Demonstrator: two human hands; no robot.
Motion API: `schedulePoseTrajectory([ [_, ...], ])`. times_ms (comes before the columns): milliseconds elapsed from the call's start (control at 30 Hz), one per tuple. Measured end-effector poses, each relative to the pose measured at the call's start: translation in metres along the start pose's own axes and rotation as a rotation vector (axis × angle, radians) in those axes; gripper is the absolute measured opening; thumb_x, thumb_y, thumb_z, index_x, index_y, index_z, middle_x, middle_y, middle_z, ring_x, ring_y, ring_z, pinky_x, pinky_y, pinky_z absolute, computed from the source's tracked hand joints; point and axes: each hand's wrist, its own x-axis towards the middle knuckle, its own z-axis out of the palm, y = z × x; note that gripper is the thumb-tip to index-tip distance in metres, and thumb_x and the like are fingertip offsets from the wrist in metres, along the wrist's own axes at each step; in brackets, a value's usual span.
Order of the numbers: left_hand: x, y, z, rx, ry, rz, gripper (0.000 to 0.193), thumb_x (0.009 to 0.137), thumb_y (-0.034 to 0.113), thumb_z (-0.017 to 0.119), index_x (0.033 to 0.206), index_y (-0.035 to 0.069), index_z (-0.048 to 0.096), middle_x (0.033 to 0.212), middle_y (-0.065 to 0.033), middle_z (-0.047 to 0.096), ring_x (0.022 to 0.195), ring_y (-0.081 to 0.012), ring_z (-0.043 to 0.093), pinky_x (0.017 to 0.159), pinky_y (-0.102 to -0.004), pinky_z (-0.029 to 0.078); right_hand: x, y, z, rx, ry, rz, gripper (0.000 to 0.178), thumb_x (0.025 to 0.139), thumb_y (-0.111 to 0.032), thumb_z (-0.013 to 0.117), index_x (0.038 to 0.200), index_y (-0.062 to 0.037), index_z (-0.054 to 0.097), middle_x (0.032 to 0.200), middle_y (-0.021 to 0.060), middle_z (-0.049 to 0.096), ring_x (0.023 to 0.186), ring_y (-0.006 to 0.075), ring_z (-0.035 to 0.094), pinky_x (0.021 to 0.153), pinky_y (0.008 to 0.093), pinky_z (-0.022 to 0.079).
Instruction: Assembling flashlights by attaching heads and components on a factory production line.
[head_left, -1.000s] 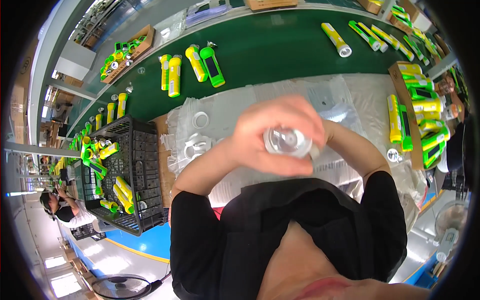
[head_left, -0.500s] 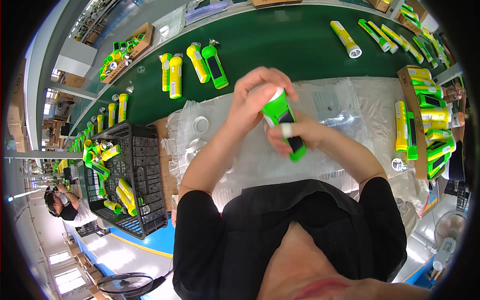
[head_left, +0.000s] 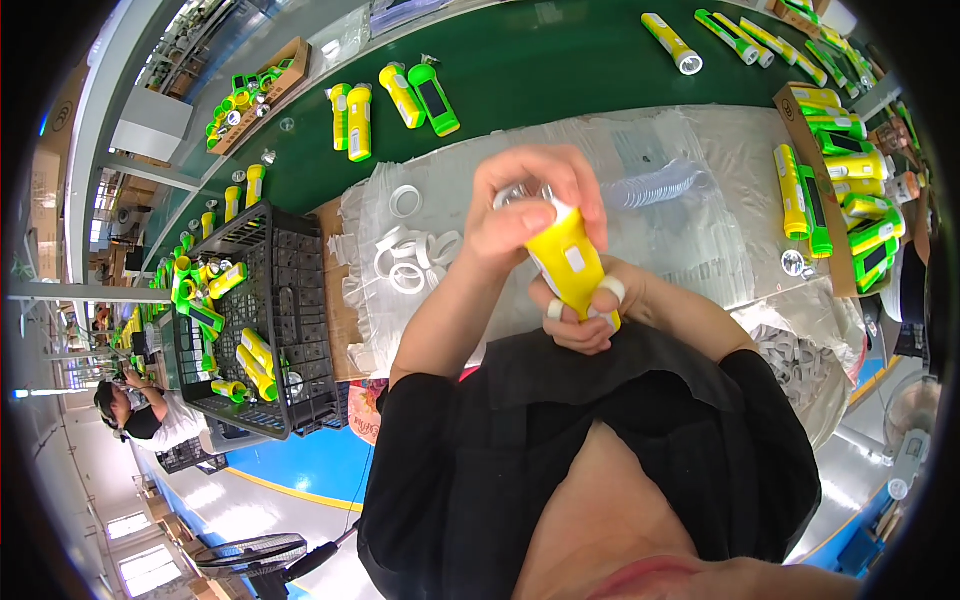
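A yellow flashlight [head_left: 570,262] is held tilted in front of my chest, its wide head up and its narrow end toward me. My left hand [head_left: 535,165] wraps round the head, thumb across its white rim and clear front. My right hand [head_left: 580,335] closes on the narrow end, with white bands round two of its digits. Beyond the hands, several white rings [head_left: 407,278] lie loose on the plastic-covered work surface [head_left: 500,310]. A row of stacked clear discs [head_left: 660,187] rests on the same sheet, to the right.
At left stands a black crate [head_left: 290,340] with flashlight parts. Several flashlights [head_left: 432,100] lie on the green belt [head_left: 560,75]. A cardboard box [head_left: 815,190] of flashlights is at right, with two flashlights [head_left: 805,205] beside it. A co-worker [head_left: 150,410] is at far left.
The flashlight has turned from its green, dark-panelled side to its yellow side. Its narrow end and my right hand have come closer to my chest. The whole view has shifted slightly.
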Motion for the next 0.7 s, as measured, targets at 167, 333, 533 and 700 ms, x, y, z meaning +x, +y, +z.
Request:
schedulePoseTrajectory([
  [167, 0.0, 0.022, -0.005, 0.306, 0.172, 0.056, 0.017, 0.086, 0.012, 0.06, 0.092, -0.003, 0.061, 0.089, -0.018, 0.061, 0.069, -0.0277, 0.067, 0.06, -0.0358, 0.056, 0.01, -0.009, 0.018, -1.05, 0.902, -0.341, 0.039, 0.081, -0.029, 0.073, 0.104, -0.0018, 0.056, 0.074, 0.0051, 0.06, 0.057, 0.0129, 0.058, 0.052, 0.0248, 0.045],
  [333, -0.013, 0.009, 0.003, 0.268, 0.245, -0.039, 0.015, 0.085, 0.01, 0.061, 0.09, -0.004, 0.064, 0.086, -0.0157, 0.063, 0.069, -0.0247, 0.067, 0.062, -0.0345, 0.055, -0.004, 0.004, 0.006, -0.692, 0.721, -0.086, 0.037, 0.082, -0.031, 0.073, 0.099, -0.0037, 0.055, 0.071, 0.0056, 0.059, 0.054, 0.0129, 0.057, 0.049, 0.0266, 0.045],
  [533, 0.007, 0.019, 0.004, 0.587, 0.538, -0.265, 0.059, 0.103, 0.048, 0.031, 0.116, -0.003, 0.058, 0.099, -0.0151, 0.064, 0.085, -0.0229, 0.067, 0.077, -0.0363, 0.056, -0.004, -0.022, -0.004, -0.64, 0.677, -0.248, 0.049, 0.083, -0.037, 0.07, 0.114, -0.0038, 0.05, 0.081, 0.0088, 0.059, 0.06, 0.0145, 0.058, 0.053, 0.0285, 0.047],
  [700, 0.01, 0.028, -0.012, 0.612, 0.429, -0.39, 0.066, 0.103, 0.052, 0.03, 0.137, -0.002, 0.047, 0.123, -0.0142, 0.059, 0.112, -0.023, 0.058, 0.097, -0.0388, 0.047, -0.007, -0.029, -0.027, -0.547, 0.696, -0.423, 0.072, 0.079, -0.056, 0.069, 0.12, 0.0002, 0.05, 0.078, 0.0041, 0.05, 0.062, 0.0126, 0.049, 0.056, 0.0305, 0.044],
])
